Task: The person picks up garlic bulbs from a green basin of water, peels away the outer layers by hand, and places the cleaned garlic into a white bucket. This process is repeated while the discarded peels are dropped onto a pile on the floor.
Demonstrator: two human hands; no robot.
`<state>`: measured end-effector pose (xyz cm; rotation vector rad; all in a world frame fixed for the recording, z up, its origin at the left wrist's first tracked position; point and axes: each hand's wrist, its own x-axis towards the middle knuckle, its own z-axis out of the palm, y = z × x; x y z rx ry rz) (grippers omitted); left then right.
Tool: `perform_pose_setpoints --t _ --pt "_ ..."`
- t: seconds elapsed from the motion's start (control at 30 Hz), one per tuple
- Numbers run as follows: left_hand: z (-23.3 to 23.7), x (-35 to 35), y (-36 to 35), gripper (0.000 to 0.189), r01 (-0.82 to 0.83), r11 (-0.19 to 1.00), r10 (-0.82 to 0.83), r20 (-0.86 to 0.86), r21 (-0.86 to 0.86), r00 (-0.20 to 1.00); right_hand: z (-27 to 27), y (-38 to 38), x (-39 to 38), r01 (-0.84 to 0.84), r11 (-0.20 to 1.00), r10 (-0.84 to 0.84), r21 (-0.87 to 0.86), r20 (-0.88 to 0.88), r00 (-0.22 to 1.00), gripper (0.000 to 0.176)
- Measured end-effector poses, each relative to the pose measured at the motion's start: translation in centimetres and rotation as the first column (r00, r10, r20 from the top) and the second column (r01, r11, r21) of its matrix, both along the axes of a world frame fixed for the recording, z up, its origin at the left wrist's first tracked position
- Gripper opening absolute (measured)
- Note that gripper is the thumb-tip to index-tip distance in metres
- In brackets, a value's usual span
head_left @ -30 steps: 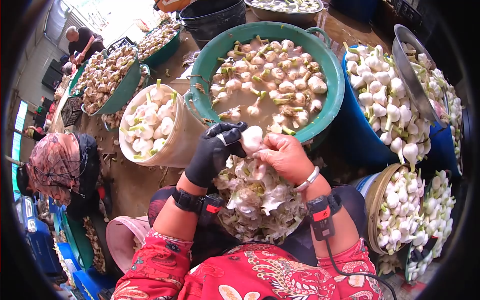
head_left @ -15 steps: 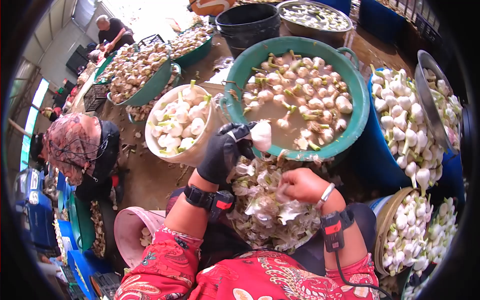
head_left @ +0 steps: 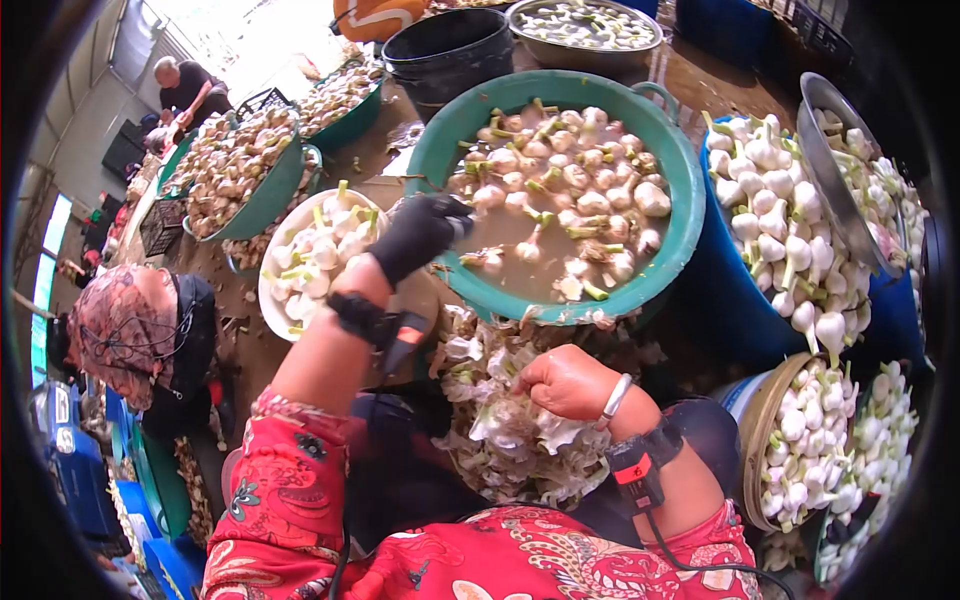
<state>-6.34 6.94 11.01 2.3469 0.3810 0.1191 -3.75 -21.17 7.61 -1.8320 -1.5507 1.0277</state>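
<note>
My left hand (head_left: pixel 424 236), in a black glove, is over the left rim of a green tub (head_left: pixel 690 190). Its fingers are loosely curled and slightly apart, with no bulb visible in them. Garlic bulbs (head_left: pixel 592 203) with short green stems float in the tub's murky water, some close to my fingertips. Below my left wrist stands a white bucket (head_left: pixel 275 290) of cleaned garlic bulbs (head_left: pixel 322 245). My bare right hand (head_left: pixel 572 384) is closed above a heap of garlic skins (head_left: pixel 500 430) at my lap; anything inside its fingers is hidden.
At right are a blue barrel (head_left: pixel 735 265) and a lower bucket (head_left: pixel 755 440), both full of white garlic. Behind the tub stand a black bucket (head_left: pixel 448 62) and a metal basin (head_left: pixel 585 50). A person in a patterned head covering (head_left: pixel 125 335) sits at left, near more garlic tubs.
My left hand has moved left, and the white bulb it held no longer shows in it. My right hand has shifted slightly left and down. The whole view has shifted.
</note>
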Motion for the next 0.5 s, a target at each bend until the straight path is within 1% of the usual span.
perform_pose_setpoints --t 0.03,0.07,0.1,0.13,0.2,0.27,0.3,0.33,0.37,0.4,0.43,0.47,0.5 --pt "-1.9 2.0 -1.7 0.03 0.068 0.993 -0.061 -0.071 0.094 0.996 -0.3 -0.2 0.1 0.087 0.993 -0.084 0.086 -0.032 0.996 0.019" --pt "-2.2 3.8 -3.4 0.04 0.17 0.967 -0.133 -0.193 0.191 0.972 -0.6 -0.4 0.2 0.177 0.969 -0.167 0.17 -0.069 0.983 0.021" --pt "-3.8 5.8 -4.2 0.049 0.202 0.947 -0.126 -0.291 0.249 0.949 -1.1 -0.4 0.4 0.2 0.968 -0.201 0.154 -0.016 0.98 0.023" --pt "-5.8 7.9 -4.1 0.055 0.223 0.932 -0.115 -0.351 0.285 0.929 -1.0 -0.7 0.6 0.215 0.965 -0.216 0.151 -0.013 0.976 0.023" --pt "-8.5 10.9 -3.9 0.052 0.166 0.936 -0.011 -0.445 0.31 0.895 -0.7 -1.1 1.0 0.305 0.929 -0.338 0.212 0.144 0.93 0.016" --pt "-10.5 12.6 -3.7 0.048 0.19 0.955 -0.047 -0.516 0.228 0.855 -0.8 -1.5 1.6 0.34 0.912 -0.374 0.23 0.122 0.919 0.018" --pt "-12.2 13.1 -3.3 0.04 0.331 0.891 -0.143 -0.5 0.311 0.854 -0.6 -1.7 1.9 0.385 0.887 -0.42 0.256 0.1 0.902 0.018" --pt "-12.2 13.0 -3.5 0.038 0.49 0.776 -0.264 -0.501 0.397 0.824 -0.2 -1.9 2.1 0.429 0.858 -0.466 0.282 0.074 0.882 0.018" --pt "-12.0 12.6 -3.4 0.033 0.494 0.808 -0.336 -0.437 0.321 0.834 0.5 -2.0 2.7 0.449 0.869 -0.47 0.208 0.064 0.88 0.027" --pt "-10.7 11.5 -3.7 0.028 0.496 0.835 -0.395 -0.369 0.238 0.841 1.0 -2.1 2.9 0.453 0.867 -0.473 0.206 0.056 0.879 0.027" --pt "-9.8 10.6 -3.8 0.028 0.203 0.964 -0.251 -0.332 -0.173 0.909 1.5 -2.1 3.0 0.557 0.794 -0.575 0.244 0.004 0.818 0.032" --pt "-8.9 9.5 -3.8 0.027 -0.135 0.828 -0.087 -0.363 -0.544 0.928 1.8 -1.9 3.0 0.653 0.706 -0.666 0.274 -0.054 0.744 0.039" --pt "-6.7 8.0 -4.7 0.027 -0.134 0.784 -0.07 -0.301 -0.606 0.951 1.2 -1.5 2.9 0.683 0.649 -0.696 0.335 -0.101 0.711 0.051"
